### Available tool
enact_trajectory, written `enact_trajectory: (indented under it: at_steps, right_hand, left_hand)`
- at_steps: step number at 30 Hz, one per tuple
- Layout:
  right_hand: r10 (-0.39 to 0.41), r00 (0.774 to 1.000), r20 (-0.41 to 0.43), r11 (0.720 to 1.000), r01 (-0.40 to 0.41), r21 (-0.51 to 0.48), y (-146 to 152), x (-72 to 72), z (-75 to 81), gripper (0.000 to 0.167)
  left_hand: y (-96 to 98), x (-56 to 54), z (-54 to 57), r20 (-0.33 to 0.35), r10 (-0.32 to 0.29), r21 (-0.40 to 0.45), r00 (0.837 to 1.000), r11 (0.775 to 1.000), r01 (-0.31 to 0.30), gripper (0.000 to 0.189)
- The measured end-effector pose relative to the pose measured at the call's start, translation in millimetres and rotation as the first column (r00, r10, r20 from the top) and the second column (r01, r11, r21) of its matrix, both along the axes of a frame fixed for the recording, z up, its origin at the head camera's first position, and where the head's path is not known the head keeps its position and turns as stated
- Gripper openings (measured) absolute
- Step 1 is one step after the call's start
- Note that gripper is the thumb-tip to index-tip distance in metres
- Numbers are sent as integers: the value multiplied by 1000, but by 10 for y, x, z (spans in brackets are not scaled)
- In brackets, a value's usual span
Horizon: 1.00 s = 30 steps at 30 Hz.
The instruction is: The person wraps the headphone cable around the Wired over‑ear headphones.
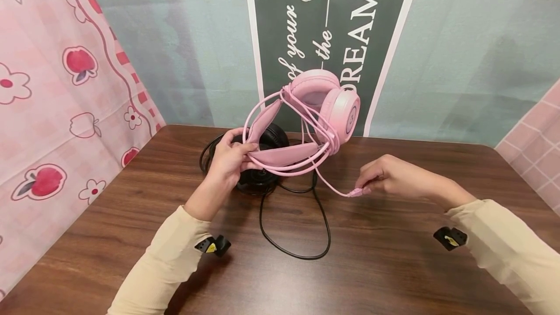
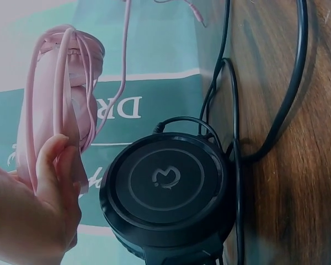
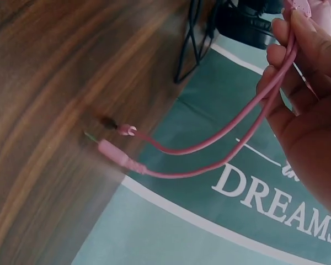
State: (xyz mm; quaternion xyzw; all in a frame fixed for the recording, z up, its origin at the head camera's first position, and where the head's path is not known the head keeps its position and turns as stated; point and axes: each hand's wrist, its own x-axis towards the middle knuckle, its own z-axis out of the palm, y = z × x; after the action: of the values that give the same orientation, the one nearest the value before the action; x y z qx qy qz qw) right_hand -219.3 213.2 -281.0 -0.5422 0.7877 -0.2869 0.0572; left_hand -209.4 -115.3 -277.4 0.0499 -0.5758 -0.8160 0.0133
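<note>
My left hand [image 1: 228, 155] grips the headband of a pink headset [image 1: 286, 153] and holds it up above the table. Loops of its pink cable are wound round the band and ear cups. At the right, my right hand [image 1: 391, 177] pinches a small pink cable joint [image 1: 356, 192], with a length of cable running back to the headset. In the right wrist view two short leads hang from that hand, ending in a pink plug [image 3: 113, 153] and a second plug [image 3: 127, 130]. Behind the left hand lies a black headset [image 2: 166, 179], partly hidden by the pink one in the head view.
A black cable [image 1: 329, 237] loops forward over the brown wooden table [image 1: 376, 261]. Behind the table hangs a green cloth [image 1: 175, 62] with lettering. A pink patterned cloth [image 1: 48, 130] hangs at the left, and a pink checked one [image 1: 535, 145] at the right.
</note>
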Motion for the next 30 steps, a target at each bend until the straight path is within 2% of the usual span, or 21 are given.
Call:
enact_trajectory:
  at_steps: [4,9,12,19,24,27,30]
  right_hand:
    - [-12,1000,-15,1000,12,-21,28,22,70,24]
    - [-61,997,49,998,62,-21,79,62,190,22]
    - [-64,997,40,997,65,-31,102,83,274,25]
    - [-113,985,-132,993,107,-55,116,117,456,34]
    - [-127,982,-137,991,118,-66,93,148,512,33]
    - [-142,967,-213,988,125,-90,72,145,537,35]
    - [-162,937,-310,984,129,-124,45,127,561,38]
  left_hand:
    - [-3,-1,-4,1,11,-24,1000,1000,-11,43]
    - [-8,4,-15,-7,13,-41,1000,999,-14,44]
    - [-3,4,-21,-8,17,-53,1000,998,-17,45]
    - [25,4,-25,-4,27,-72,1000,997,-27,43]
    - [38,4,-32,-5,31,-78,1000,996,-31,43]
    - [42,5,-38,0,31,-89,1000,996,-31,44]
    - [49,6,-45,8,27,-98,1000,995,-26,45]
